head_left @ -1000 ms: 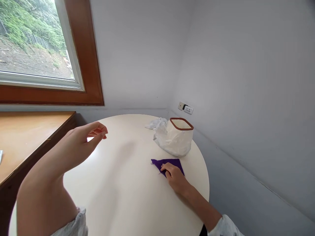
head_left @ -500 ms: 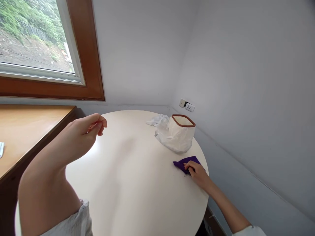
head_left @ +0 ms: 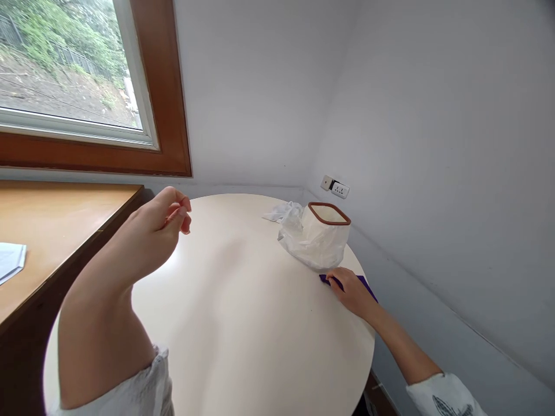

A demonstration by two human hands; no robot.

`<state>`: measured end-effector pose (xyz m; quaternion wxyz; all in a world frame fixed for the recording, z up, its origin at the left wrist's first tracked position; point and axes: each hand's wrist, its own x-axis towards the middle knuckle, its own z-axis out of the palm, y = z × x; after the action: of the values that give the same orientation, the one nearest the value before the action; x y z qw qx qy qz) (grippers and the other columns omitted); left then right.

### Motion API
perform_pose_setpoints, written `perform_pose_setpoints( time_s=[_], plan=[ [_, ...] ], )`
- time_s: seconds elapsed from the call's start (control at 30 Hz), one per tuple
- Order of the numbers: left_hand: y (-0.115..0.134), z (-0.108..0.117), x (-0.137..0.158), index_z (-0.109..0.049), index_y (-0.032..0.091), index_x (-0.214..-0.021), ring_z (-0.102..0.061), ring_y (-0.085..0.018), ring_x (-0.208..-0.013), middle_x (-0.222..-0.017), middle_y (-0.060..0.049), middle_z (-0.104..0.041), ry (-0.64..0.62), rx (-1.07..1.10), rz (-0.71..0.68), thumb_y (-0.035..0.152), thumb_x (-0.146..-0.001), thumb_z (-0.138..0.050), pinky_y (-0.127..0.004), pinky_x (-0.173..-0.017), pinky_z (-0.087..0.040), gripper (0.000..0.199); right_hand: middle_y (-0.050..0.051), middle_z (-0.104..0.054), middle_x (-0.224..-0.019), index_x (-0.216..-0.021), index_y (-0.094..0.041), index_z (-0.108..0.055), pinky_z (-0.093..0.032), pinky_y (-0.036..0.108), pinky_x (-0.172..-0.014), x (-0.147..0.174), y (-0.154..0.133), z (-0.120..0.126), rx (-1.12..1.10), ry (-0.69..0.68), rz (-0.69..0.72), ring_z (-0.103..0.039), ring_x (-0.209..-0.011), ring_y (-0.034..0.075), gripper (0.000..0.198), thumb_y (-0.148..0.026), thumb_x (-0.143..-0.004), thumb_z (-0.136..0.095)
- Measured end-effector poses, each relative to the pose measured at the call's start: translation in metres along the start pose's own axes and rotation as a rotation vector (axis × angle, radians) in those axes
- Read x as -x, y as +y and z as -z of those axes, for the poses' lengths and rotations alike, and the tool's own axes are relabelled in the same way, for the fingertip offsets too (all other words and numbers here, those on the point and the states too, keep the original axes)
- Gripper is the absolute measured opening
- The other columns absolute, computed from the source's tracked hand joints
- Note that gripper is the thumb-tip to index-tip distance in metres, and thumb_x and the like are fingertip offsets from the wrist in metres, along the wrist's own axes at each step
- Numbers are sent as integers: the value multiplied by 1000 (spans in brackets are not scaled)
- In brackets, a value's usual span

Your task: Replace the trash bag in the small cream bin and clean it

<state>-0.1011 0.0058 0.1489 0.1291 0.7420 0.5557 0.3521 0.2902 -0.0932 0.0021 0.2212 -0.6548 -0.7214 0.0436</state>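
My right hand (head_left: 352, 293) rests near the right edge of the round white table (head_left: 243, 323), its fingers closed on a purple cloth (head_left: 366, 285). Most of the cloth lies under the hand; a corner shows at the fingertips and another strip beyond the knuckles. Just behind it stands a white waste bin (head_left: 326, 238) with a brown rim, wrapped in a thin white plastic bag (head_left: 299, 240). On the left, my left hand (head_left: 162, 228) hovers above the table with bent wrist and curled fingers, thumb against them, and nothing visible in it.
A wooden desk (head_left: 82, 211) adjoins on the left, with folded paper (head_left: 11, 259) on it. Walls meet behind the table, and a power socket (head_left: 340, 189) sits low on the right wall. A brown-framed window (head_left: 167, 86) is at upper left.
My right hand has moved with the purple cloth farther back toward the bin, covering more of the cloth. The left hand stays raised and curled; the view has shifted slightly left.
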Motion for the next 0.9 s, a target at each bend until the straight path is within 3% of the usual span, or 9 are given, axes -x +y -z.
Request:
perform_pose_setpoints(
  time_s=[0.13,0.27,0.57,0.8,0.9],
  plan=[
    [1,1,1,-47,26,-82,-57,-16,-72,-77,3,-59,-24,-29,10,26,-82,-37,-23,-55,-41,10,5,-63,-93,-87,-20,-54,-39,38,-90,-22,-30,-14,-31,60,161,-56,-92,18,15,-17,-85,-39],
    [4,2,3,-46,26,-80,-55,-15,-70,-76,2,-57,-49,-23,8,25,-82,-36,-23,-55,-40,10,5,-64,-94,-87,-20,-54,-39,39,-92,-45,-54,-43,-89,93,284,-58,-92,18,15,-11,-82,-43],
    [15,-1,5,-46,25,-79,-52,-14,-66,-68,3,-53,-32,45,28,26,-82,-35,-22,-52,-38,10,6,-66,-99,-81,-20,-56,-40,39,-92,-86,-77,-108,-226,112,336,-57,-104,18,18,-7,-77,-45],
    [19,-7,3,-43,24,-79,-54,-15,-66,-68,2,-53,-51,59,32,29,-82,-39,-24,-51,-39,8,3,-67,-98,-77,-22,-56,-40,39,-92,-94,-77,-117,-299,104,337,-57,-104,18,22,-5,-76,-42],
    [21,-9,2,-42,23,-77,-55,-15,-65,-68,1,-54,-23,29,16,30,-82,-39,-25,-50,-38,9,3,-66,-104,-88,-23,-59,-38,39,-95,-94,-76,-117,-314,77,336,-55,-110,18,20,-10,-77,-46]
  ],
)
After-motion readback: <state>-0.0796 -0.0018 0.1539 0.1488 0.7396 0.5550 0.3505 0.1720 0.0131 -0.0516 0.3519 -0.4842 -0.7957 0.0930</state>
